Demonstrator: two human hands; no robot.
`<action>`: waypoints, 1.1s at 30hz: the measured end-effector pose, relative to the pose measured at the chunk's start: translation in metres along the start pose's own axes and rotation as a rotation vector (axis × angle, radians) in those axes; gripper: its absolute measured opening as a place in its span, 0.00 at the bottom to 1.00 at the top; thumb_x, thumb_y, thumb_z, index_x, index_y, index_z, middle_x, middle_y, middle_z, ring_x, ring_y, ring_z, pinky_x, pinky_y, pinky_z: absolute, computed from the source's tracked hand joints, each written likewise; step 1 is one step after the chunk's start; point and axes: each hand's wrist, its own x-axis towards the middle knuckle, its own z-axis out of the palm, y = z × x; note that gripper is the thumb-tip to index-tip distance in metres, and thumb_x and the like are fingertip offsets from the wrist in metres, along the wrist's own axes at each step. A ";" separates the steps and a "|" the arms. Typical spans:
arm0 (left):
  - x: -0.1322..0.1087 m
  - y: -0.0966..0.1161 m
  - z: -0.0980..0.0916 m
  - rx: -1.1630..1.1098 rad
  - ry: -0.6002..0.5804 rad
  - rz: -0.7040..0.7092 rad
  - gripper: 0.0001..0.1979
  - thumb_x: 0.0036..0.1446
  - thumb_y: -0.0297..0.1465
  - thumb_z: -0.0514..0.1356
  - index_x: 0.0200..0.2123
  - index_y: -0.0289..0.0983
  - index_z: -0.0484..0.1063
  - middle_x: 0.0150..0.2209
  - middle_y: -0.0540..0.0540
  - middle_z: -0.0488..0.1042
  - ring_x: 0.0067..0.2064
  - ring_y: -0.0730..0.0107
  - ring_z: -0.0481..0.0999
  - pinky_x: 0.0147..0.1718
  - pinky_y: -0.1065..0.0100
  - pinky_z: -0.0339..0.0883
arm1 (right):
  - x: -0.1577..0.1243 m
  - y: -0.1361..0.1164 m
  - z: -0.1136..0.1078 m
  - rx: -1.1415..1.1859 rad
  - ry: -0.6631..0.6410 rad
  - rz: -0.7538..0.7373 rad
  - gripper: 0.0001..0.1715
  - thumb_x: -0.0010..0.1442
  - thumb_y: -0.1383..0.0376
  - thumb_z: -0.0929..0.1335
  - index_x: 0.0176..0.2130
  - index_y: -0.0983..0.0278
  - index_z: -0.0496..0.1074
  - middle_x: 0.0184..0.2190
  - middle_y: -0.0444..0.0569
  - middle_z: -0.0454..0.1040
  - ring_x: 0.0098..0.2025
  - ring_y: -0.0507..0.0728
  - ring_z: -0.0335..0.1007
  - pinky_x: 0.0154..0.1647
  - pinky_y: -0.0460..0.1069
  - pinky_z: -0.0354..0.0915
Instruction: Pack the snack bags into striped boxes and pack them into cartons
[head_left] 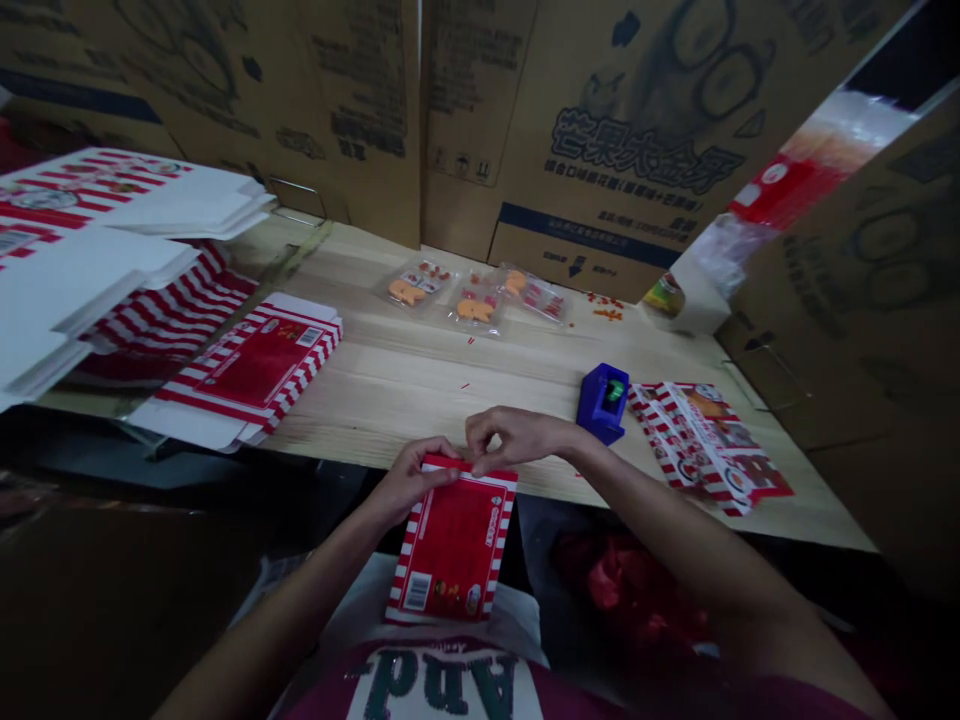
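Observation:
A red and white striped carton [453, 545] stands upright against my lap at the near edge of the wooden table [420, 385]. My left hand [411, 477] grips its top left corner, fingers closed on the card. My right hand [514, 438] pinches the carton's top edge from the right, fingers curled together. A barcode shows at the carton's lower left.
Flat striped cartons [251, 370] lie stacked at left, with more white-backed stacks [82, 270] behind. Clear packets with orange pieces [476, 295] lie mid-table. A blue tape dispenser [603, 402] sits right of my hands, beside folded cartons [709, 445]. Big cardboard boxes [645, 140] wall the back.

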 end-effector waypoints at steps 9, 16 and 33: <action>-0.006 -0.003 -0.003 -0.081 0.046 -0.018 0.13 0.43 0.29 0.70 0.32 0.36 0.70 0.31 0.51 0.75 0.32 0.69 0.75 0.33 0.70 0.66 | 0.021 -0.022 0.007 -0.576 -0.029 0.269 0.15 0.49 0.57 0.75 0.27 0.66 0.73 0.28 0.47 0.72 0.32 0.54 0.66 0.30 0.46 0.53; -0.017 0.008 0.006 0.107 -0.066 0.062 0.11 0.48 0.34 0.68 0.34 0.36 0.73 0.33 0.50 0.74 0.34 0.71 0.73 0.33 0.72 0.64 | 0.018 0.040 0.025 0.532 -0.368 0.445 0.35 0.33 0.50 0.78 0.37 0.67 0.71 0.27 0.41 0.73 0.27 0.52 0.70 0.28 0.45 0.64; -0.033 0.037 0.061 1.498 -0.202 1.211 0.12 0.58 0.26 0.59 0.46 0.33 0.72 0.48 0.36 0.76 0.57 0.49 0.71 0.56 0.50 0.66 | -0.054 0.032 -0.001 0.729 0.271 0.255 0.33 0.53 0.45 0.72 0.46 0.67 0.73 0.36 0.49 0.77 0.35 0.54 0.73 0.37 0.46 0.67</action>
